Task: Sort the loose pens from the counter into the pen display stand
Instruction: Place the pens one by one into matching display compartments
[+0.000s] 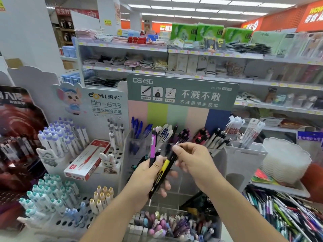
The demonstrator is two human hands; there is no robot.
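In front of the clear acrylic pen display stand, the left hand grips a purple pen and a yellow-and-black pen. The right hand pinches what may be the yellow pen's top. More loose pens lie right of the stand. Pulling one could loosen the others.

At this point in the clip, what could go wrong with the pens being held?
The left hand grips several pens at once; the purple pen might slip out as the right hand pinches the top of the yellow pen and pulls. A dropped pen could fall among the pens in the clear display stand below.
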